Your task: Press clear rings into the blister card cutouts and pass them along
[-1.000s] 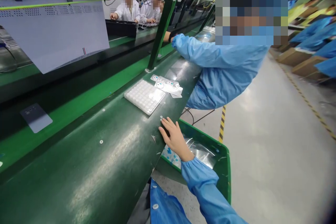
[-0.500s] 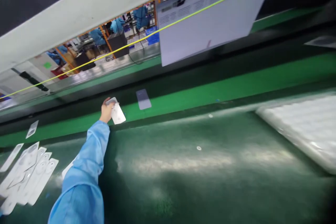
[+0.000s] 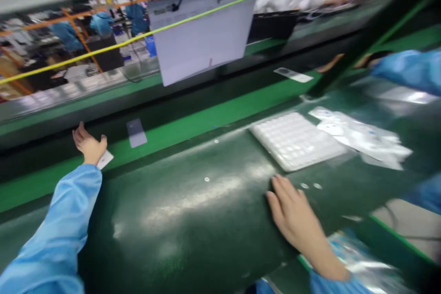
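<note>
Left hand [image 3: 90, 146] is over the far green strip [image 3: 179, 126], fingers spread, white panel [image 3: 105, 160] poking out beneath; half a second ago it gripped one. Wide stretch of bench [image 3: 186, 225] between hands. Right hand [image 3: 298, 213], fingers loose, is at the near edge, just beside the tray [image 3: 296, 140].

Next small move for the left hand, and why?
Probably draw the left hand back from the green strip: its fingers are spread, no grip on anything shows, and the pale card lies partly hidden behind the hand.
</note>
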Motion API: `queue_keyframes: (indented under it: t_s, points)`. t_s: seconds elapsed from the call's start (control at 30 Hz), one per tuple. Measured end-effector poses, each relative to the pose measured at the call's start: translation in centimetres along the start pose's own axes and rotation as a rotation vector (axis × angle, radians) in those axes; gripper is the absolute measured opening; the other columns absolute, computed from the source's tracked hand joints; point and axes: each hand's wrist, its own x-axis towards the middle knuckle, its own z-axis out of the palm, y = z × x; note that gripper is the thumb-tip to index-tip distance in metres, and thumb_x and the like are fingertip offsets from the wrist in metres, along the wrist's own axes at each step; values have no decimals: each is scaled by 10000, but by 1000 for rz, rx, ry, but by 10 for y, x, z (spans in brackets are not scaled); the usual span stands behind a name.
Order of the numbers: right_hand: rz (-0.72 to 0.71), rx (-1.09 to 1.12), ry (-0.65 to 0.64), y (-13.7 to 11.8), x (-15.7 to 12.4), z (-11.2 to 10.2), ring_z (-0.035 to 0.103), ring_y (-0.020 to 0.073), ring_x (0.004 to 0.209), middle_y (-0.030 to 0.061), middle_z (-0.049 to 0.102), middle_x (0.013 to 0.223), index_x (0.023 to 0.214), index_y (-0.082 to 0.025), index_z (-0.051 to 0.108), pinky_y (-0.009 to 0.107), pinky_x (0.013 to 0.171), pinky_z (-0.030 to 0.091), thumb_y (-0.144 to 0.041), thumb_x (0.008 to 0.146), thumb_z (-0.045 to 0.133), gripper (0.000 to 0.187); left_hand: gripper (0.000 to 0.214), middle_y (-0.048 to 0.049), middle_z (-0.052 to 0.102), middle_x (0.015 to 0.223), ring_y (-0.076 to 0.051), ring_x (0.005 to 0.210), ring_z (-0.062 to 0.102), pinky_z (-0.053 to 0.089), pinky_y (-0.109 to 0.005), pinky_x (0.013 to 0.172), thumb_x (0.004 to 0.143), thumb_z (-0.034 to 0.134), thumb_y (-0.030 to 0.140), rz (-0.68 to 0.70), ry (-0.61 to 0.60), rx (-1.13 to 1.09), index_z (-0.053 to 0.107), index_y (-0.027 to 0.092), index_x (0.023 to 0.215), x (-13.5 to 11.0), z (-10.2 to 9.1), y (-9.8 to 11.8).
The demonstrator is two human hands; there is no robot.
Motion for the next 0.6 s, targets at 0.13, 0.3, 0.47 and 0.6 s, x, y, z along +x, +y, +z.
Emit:
queue_keyframes:
  t_s: [0.13, 0.3, 0.47, 0.6]
  points:
    - [-14, 81, -89, -42, 2, 6, 512, 330, 1422, 163, 563, 1516, 1531, -197, 496, 601, 1170, 394, -423, 1078, 314, 538, 622, -176, 516, 1551, -376, 1472, 436, 249, -615, 1237, 972, 534, 470, 492, -386, -135, 437, 167, 1506, -82, 29, 77]
    - [-4, 274, -8, -28, 40, -25, 440, 261, 1481, 82, 531, 1559, 1433, -241, 609, 492, 1228, 351, -353, 1064, 387, 446, 916, -236, 286, 1676, -396, 1577, 198, 213, -648, 1244, 958, 462, 682, 812, -547, -80, 221, 122, 1641, -193, 67, 154]
    - [342, 227, 258, 74, 99, -79, 550, 340, 1345, 184, 651, 1380, 1247, -156, 700, 535, 1150, 411, -403, 1003, 479, 412, 911, -266, 283, 1665, -391, 1572, 219, 217, -654, 1242, 996, 378, 660, 825, -468, -88, 131, 84, 1657, -209, 97, 193]
    - [576, 246, 239, 141, 125, -95, 674, 306, 1107, 159, 711, 1181, 1191, -132, 684, 524, 988, 530, -423, 1021, 579, 352, 846, -248, 248, 1684, -392, 1582, 174, 229, -682, 1225, 1018, 378, 608, 805, -456, -169, 137, 108, 1657, -208, 107, 227]
